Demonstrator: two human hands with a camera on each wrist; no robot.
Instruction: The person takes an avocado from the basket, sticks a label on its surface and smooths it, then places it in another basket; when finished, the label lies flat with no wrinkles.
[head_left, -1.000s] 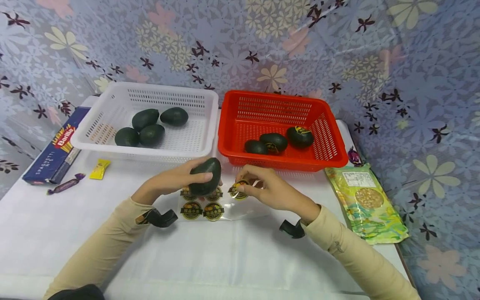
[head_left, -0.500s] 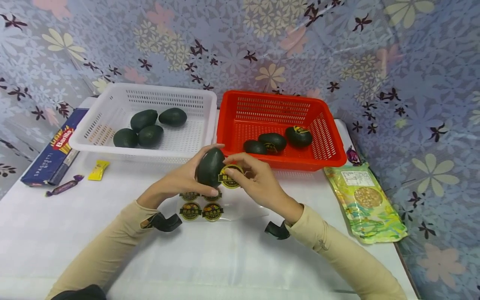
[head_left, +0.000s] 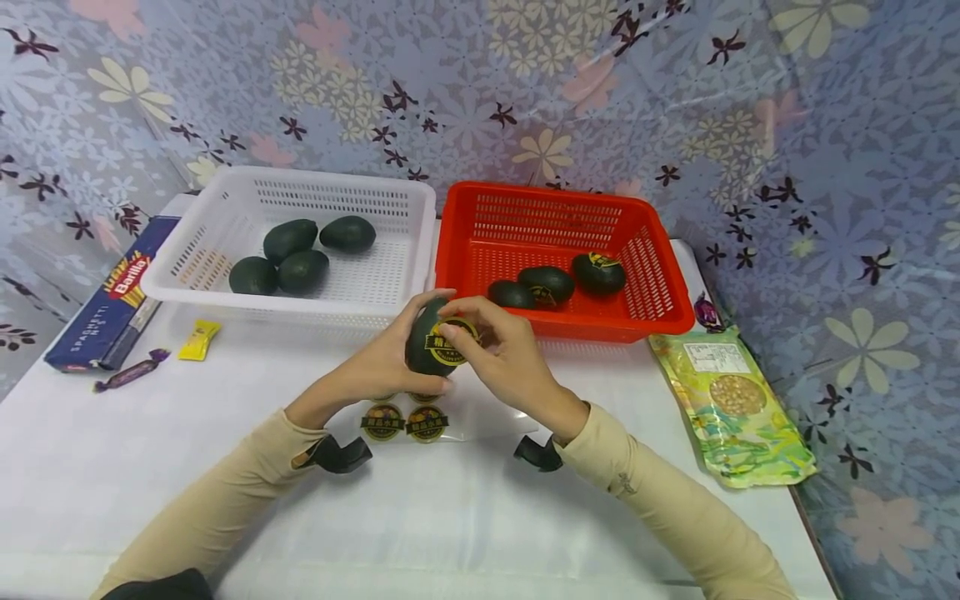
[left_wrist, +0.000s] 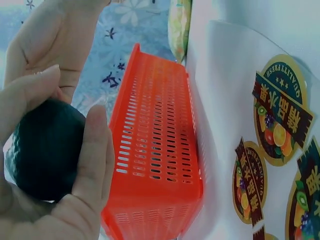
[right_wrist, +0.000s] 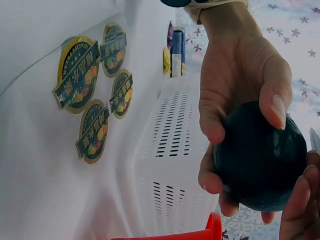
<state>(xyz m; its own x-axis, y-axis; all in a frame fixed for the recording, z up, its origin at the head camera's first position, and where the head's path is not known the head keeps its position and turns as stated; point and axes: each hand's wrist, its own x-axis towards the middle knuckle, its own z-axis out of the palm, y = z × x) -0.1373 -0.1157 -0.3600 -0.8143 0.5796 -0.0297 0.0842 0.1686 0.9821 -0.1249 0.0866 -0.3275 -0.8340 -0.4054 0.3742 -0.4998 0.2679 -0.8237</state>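
Observation:
In the head view my left hand (head_left: 378, 362) grips a dark green avocado (head_left: 422, 350) above the table, its thumb below and fingers round the far side. The right wrist view shows the same avocado (right_wrist: 260, 160) held between thumb and fingers. A round black-and-gold sticker (head_left: 450, 342) lies against the avocado's right side. My right hand (head_left: 517, 350) pinches this sticker at its right part, thumb over its face. Below the hands is a clear sticker sheet (head_left: 483, 421) with several fruit stickers (left_wrist: 282, 110), partly hidden by the left hand.
Behind the hands stand a white basket (head_left: 292, 306) with several avocados and a red basket (head_left: 562, 323) with three, some stickered. A spaghetti box (head_left: 105, 308) and wrapped sweets (head_left: 198, 340) lie left. A green food packet (head_left: 738, 408) lies right.
The right hand has lifted a sticker off the sheet and brought it left onto the avocado. The left hand has turned the avocado upright and shifted slightly right.

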